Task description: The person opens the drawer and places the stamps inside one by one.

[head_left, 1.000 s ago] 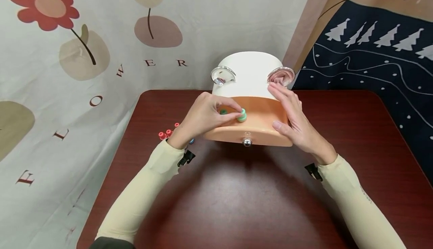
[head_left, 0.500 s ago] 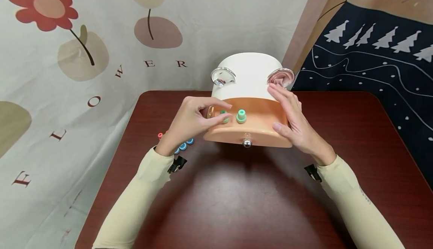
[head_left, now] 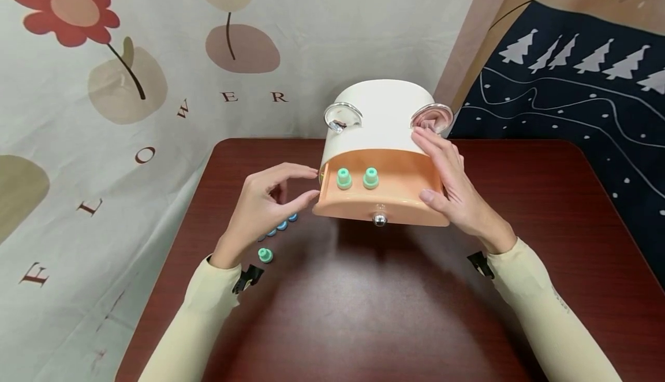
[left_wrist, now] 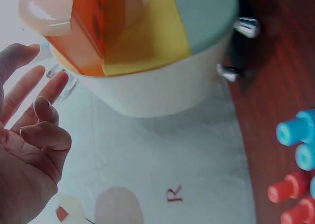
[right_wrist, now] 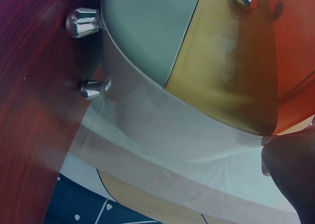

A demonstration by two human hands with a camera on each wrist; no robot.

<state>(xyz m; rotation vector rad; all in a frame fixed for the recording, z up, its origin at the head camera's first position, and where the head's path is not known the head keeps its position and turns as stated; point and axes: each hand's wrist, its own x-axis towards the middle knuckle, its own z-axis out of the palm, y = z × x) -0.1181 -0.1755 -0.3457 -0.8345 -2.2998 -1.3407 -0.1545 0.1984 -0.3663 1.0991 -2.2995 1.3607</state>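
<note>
A small white cabinet (head_left: 384, 118) has its top orange drawer (head_left: 402, 183) pulled out. Two green stepped pegs (head_left: 343, 179) stand upright side by side in the drawer's left half. Just left of the drawer is my left hand (head_left: 260, 212), thumb and index finger apart, with nothing between them. The left wrist view shows its other fingers (left_wrist: 45, 135) loosely bent. My right hand (head_left: 457, 191) rests against the cabinet's right side, its thumb on the drawer's right edge and its fingers extended up the white shell.
A third green peg (head_left: 265, 255) lies on the table, near several blue pegs (head_left: 282, 225). Red pegs (left_wrist: 288, 187) show in the left wrist view. Below the orange drawer are a yellow drawer (left_wrist: 152, 42) and a grey-green drawer (left_wrist: 209, 17). Silver-rimmed ears (head_left: 343, 116) stick out from the cabinet.
My left hand has let go of the right-hand green peg, leaving it upright in the drawer. It has then moved left, out past the drawer's side. The right hand stays in place.
</note>
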